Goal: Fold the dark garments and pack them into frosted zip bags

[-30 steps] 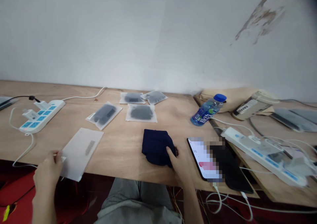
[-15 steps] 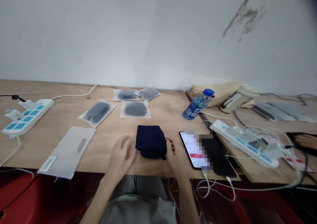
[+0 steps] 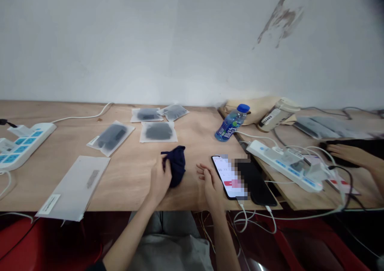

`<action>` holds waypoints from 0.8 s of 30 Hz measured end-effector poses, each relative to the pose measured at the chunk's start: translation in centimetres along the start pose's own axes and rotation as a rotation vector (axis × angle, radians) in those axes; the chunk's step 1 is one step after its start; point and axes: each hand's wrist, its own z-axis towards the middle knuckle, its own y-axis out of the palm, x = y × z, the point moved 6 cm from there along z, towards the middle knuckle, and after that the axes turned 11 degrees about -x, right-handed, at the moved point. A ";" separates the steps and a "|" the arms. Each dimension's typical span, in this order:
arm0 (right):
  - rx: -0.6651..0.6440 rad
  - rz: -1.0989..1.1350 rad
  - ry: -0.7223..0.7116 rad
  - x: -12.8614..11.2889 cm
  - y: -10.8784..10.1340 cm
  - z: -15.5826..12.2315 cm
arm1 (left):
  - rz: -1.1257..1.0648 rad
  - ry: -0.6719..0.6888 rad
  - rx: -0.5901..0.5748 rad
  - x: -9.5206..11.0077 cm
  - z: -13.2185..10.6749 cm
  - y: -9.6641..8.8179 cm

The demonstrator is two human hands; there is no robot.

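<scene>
A dark navy folded cloth (image 3: 177,168), perhaps a garment, is tilted up on its edge over the table. My left hand (image 3: 160,178) grips its left side, fingers closed round the fabric. To the right of the cloth, apart from it, my right hand (image 3: 209,178) rests near the phone with its fingers loosely spread and nothing in them. A flat frosted bag (image 3: 76,185) with a white label lies to the left at the table's front edge. Farther back are several frosted bags with dark contents, among them one bag (image 3: 159,132) beyond the cloth.
A lit phone (image 3: 223,171) and a dark phone (image 3: 255,183) lie at right, cables attached. Behind them a blue-capped bottle (image 3: 231,124) leans. Power strips stand left (image 3: 30,145) and right (image 3: 285,167). Another person's hand (image 3: 342,151) is at the far right, by a coffee cup (image 3: 277,115).
My left hand has taken hold of the navy cloth and lifted it from lying flat to tilted. My right hand has come away from its right side. The other person's arm reaches farther in.
</scene>
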 end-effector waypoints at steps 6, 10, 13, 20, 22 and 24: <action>-0.106 -0.133 0.024 0.5 2.5 -0.7 | -0.090 -0.194 0.348 -6.9 -4.4 -6.2; -0.201 -0.347 -0.103 -0.7 4.8 -1.1 | 0.196 -0.152 0.390 -7.1 -7.3 -10.4; -0.289 -0.466 -0.330 -2.1 7.0 -1.6 | 0.380 0.008 0.162 -4.7 -7.0 -10.2; -0.417 -0.737 -0.409 -1.7 9.1 -2.3 | 0.581 0.140 -0.185 -1.7 -3.2 -5.7; -0.402 -0.764 -0.393 -1.4 8.1 -2.1 | 0.483 0.069 -0.109 -1.9 -2.2 -6.5; -0.379 -0.786 -0.362 -0.9 6.5 -1.7 | 0.399 -0.075 0.102 -2.6 -1.9 -8.8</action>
